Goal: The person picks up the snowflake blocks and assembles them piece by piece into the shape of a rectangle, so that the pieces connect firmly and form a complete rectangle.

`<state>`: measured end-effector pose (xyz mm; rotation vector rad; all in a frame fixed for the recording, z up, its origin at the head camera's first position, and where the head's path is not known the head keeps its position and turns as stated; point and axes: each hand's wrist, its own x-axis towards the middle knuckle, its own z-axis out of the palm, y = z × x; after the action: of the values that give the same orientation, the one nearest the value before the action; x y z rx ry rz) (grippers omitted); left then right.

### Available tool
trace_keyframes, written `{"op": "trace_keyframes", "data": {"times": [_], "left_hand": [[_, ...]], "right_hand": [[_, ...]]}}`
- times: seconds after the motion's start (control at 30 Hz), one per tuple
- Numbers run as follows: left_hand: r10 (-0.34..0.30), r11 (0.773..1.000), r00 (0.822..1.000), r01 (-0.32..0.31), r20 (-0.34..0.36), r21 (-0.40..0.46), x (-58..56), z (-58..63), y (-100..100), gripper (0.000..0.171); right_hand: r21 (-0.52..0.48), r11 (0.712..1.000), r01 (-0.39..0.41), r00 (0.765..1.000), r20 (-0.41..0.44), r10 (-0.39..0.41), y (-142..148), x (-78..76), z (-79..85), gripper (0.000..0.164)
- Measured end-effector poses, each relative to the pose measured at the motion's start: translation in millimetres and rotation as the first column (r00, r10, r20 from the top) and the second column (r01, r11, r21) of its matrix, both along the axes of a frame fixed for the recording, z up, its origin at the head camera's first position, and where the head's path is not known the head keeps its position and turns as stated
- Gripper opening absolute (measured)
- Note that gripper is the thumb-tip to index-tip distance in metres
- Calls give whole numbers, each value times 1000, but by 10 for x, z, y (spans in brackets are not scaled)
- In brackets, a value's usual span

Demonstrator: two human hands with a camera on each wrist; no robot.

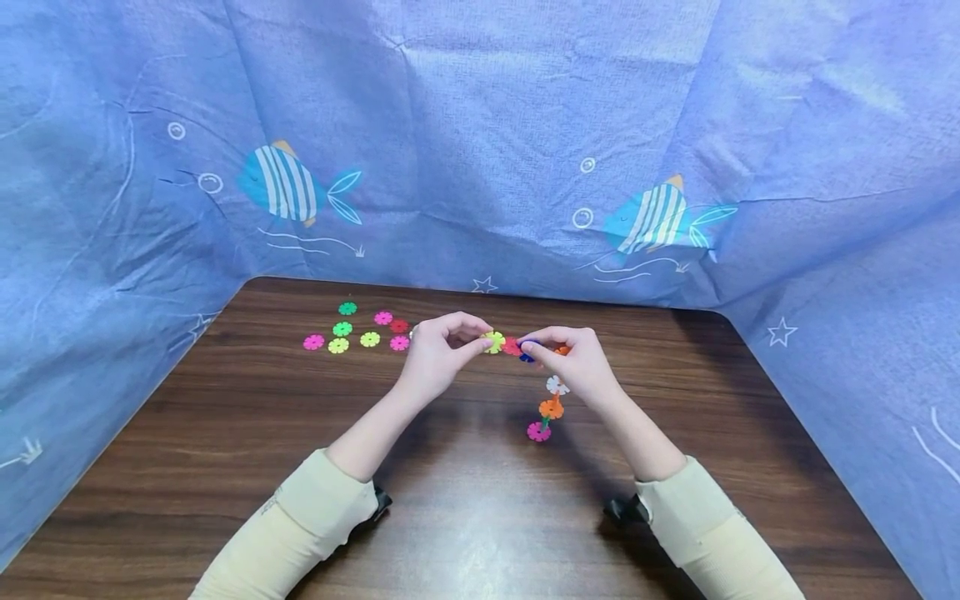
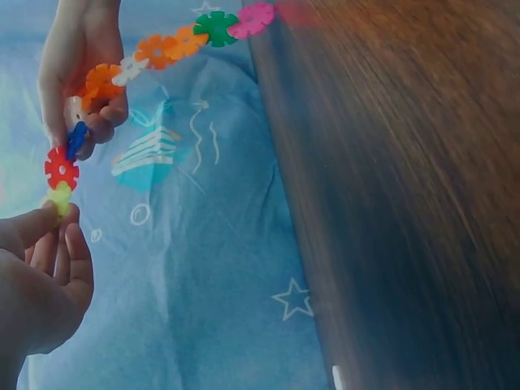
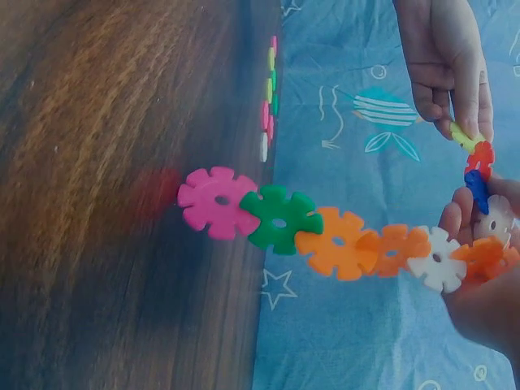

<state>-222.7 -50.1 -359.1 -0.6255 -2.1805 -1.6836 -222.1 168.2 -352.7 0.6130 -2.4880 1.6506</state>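
Observation:
A chain of notched, flower-shaped plastic discs stretches between the two hands above the table. My left hand (image 1: 438,354) pinches the yellow disc (image 1: 494,342) at one end between thumb and fingers. Beside it a red disc (image 1: 512,346) joins the yellow to a blue disc (image 1: 527,353), which my right hand (image 1: 583,362) pinches. From the right hand the rest hangs down: a clear disc (image 3: 496,219), orange discs, a white disc (image 3: 437,258), a green disc (image 3: 280,219) and a pink disc (image 3: 218,203) at the lower end. Fingers partly hide the clear and orange pieces.
Loose discs lie on the brown wooden table (image 1: 247,433) at the far left, among them a green disc (image 1: 347,308), a pink disc (image 1: 313,342) and a red disc (image 1: 399,327). A blue fish-patterned curtain (image 1: 480,150) stands behind the table and at its sides.

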Motion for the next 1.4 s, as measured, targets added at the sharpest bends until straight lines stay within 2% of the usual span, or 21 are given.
{"op": "trace_keyframes", "data": {"times": [0.3,0.47,0.6,0.7,0.9,1.0,1.13,1.3,1.4], "left_hand": [[14,1000,1000,-14,-11,17,-6,-7,54,12],[14,999,999,-13,-34,30,17,-7,71,12],[27,999,999,-27,-24,28,28,-13,64,12],[26,1000,999,-26,-26,17,27,-11,46,13],[12,1000,999,-13,-44,-19,2,5,3,13],[-18,999,1000,17,-26,-28,-9,17,-35,18],[-62,998,998,62,2,-25,-51,38,-121,28],[-61,995,998,64,33,-82,-129,55,-302,32],[-34,988,998,41,47,-146,-194,36,-426,32]], "right_hand": [[-62,997,35,998,48,-32,-7,26,14,20],[-63,997,46,998,40,-44,-51,55,37,17],[-89,994,66,997,54,-61,-67,86,32,20],[-116,991,62,996,71,-54,-76,101,19,22],[-108,994,28,997,74,-20,-76,80,5,20],[-119,993,23,997,75,-14,-66,57,-6,21],[-183,983,31,996,88,-15,-56,29,-33,23],[-261,964,50,995,93,-26,-40,16,-66,26],[-285,956,64,995,88,-41,-27,13,-92,28]]}}
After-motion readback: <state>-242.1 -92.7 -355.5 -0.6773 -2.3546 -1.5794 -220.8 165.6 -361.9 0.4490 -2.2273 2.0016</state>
